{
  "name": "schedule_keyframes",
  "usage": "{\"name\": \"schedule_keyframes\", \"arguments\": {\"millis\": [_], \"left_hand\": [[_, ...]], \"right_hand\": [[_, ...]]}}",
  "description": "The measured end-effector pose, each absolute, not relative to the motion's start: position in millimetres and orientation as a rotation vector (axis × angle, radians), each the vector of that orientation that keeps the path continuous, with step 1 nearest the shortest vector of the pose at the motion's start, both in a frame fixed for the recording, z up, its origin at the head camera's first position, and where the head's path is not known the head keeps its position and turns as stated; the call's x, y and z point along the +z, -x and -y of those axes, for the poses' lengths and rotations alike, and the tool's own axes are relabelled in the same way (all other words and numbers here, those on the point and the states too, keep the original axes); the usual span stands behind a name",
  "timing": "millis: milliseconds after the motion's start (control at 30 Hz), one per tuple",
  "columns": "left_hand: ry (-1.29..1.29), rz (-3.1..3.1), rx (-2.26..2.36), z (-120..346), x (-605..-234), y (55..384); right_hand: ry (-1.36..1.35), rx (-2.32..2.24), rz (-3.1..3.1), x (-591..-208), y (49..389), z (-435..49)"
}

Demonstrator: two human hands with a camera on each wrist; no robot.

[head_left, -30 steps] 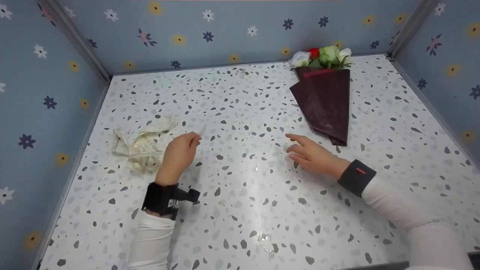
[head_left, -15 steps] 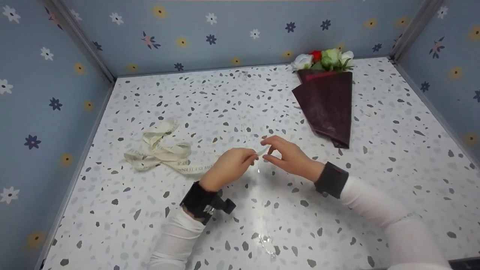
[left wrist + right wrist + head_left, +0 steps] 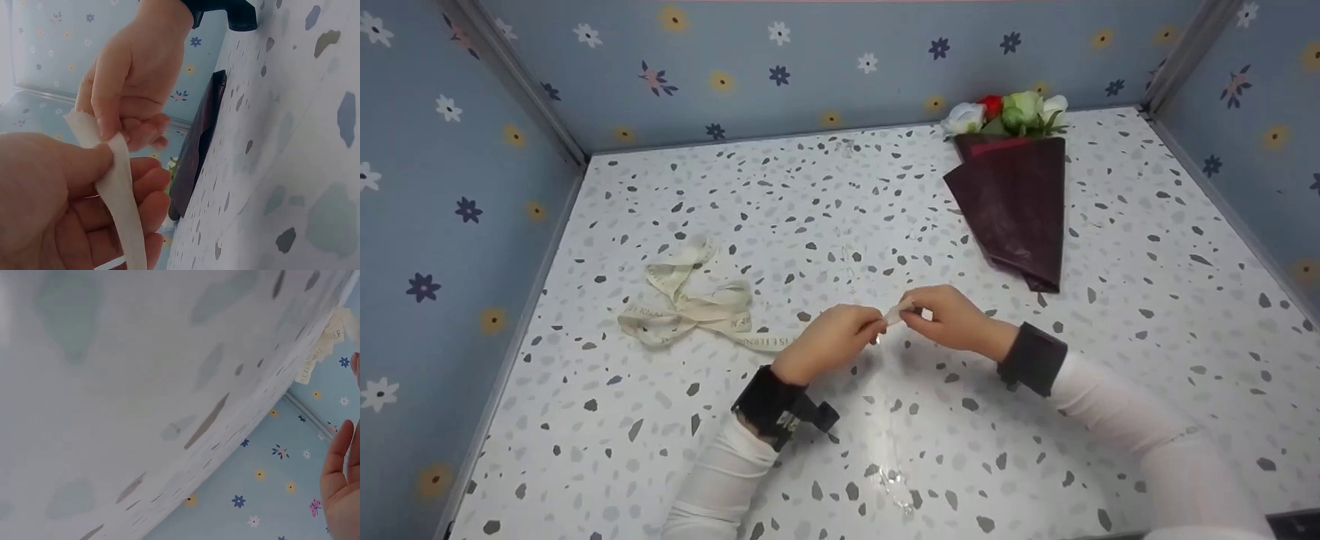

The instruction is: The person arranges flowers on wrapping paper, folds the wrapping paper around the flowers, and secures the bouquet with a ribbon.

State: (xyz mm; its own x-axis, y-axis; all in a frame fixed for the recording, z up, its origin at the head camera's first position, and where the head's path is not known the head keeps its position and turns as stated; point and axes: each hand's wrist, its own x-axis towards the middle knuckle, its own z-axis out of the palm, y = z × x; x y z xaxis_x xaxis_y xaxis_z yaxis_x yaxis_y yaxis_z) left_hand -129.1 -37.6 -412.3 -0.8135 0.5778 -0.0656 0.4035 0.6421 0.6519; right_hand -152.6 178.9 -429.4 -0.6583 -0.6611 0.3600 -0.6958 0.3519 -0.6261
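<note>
A cream ribbon with printed lettering lies in loose loops on the left of the table, and one end runs up into the hands. Between thumb and fingers, my left hand pinches the ribbon near that end. My right hand pinches the ribbon's tip, so a short stretch spans the two hands over the middle of the table. In the left wrist view the ribbon hangs down across the left palm, its frayed tip at the right thumb. The right wrist view catches only part of a hand at its edge.
A bouquet in dark maroon wrapping, with white, red and green flowers, lies at the back right. Blue flower-patterned panels stand along the back and sides of the speckled table.
My left hand has carried the ribbon end from the left to the middle, drawing part of the pile along. My right hand has come in from the right and taken hold of the tip.
</note>
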Motion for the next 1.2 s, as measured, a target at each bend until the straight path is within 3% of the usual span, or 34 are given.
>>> {"name": "schedule_keyframes", "arguments": {"millis": [367,700,1200], "left_hand": [[-0.750,-2.611,0.944,48,-416,132],[-0.798,-2.670,1.059,53,-414,134],[-0.673,-2.712,1.109,64,-413,143]], "right_hand": [[-0.436,1.509,2.670,-423,167,-216],[-0.141,1.574,2.671,-412,170,-230],[0.104,1.384,2.704,-419,171,-297]]}}
